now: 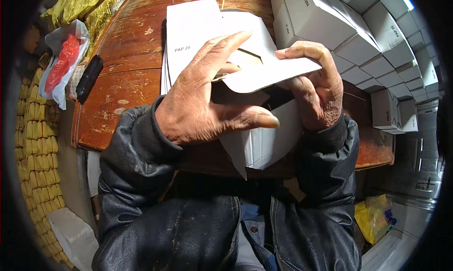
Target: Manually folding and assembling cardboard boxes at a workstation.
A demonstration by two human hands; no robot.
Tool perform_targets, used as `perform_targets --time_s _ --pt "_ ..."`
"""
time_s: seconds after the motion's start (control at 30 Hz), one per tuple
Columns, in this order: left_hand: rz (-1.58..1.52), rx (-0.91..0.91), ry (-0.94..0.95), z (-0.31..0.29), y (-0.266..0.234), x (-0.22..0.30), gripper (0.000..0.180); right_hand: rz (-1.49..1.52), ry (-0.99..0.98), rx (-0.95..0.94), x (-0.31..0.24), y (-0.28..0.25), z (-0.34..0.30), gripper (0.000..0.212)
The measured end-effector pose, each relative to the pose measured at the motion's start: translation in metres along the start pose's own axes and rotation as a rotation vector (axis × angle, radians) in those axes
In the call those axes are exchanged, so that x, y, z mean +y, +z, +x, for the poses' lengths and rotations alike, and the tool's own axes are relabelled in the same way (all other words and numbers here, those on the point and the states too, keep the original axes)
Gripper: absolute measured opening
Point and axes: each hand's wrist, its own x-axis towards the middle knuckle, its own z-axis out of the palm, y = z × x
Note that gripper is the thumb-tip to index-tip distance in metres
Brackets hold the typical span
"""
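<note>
A partly folded white cardboard box (pixel 276 134) is in front of me over the near edge of the table, its flaps standing out. My right hand (pixel 323 89) pinches a rounded flap at the box's right side, with the thumb below and the fingers bent over it. My left hand (pixel 196 101) is at the box's left side, thumb stretched out across the front and fingers extended upward. Some left fingertips are partly hidden behind the flap. Just beyond lies a stack of flat white cartons (pixel 188 23), partly covered by the left hand.
The worn reddish-brown wooden table (pixel 125 58) carries a black case (pixel 89 77) at its left edge. Many white boxes (pixel 330 21) are piled at the right. Yellow bundles (pixel 40 153) are stacked on the left, near a red and white plastic bag (pixel 63 63).
</note>
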Motion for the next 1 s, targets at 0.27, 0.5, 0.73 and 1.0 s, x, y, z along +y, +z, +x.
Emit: perform_targets --time_s 0.27,0.5,0.73,1.0 --pt "-0.048 -0.054 -0.082 0.003 -0.005 -0.001 0.12 -0.083 0.146 -0.034 -0.013 -0.004 0.001 0.044" --pt "-0.004 -0.088 -0.029 -0.001 -0.009 -0.006 0.114 -0.037 0.164 -0.012 -0.005 -0.004 -0.002 0.04" --pt "0.006 -0.164 0.07 -0.002 -0.011 0.0 0.064 0.129 0.112 -0.02 -0.001 0.0 -0.003 0.027" --pt "-0.038 -0.188 0.123 -0.001 -0.007 -0.001 0.052 0.079 -0.042 -0.058 0.005 -0.006 0.0 0.019"
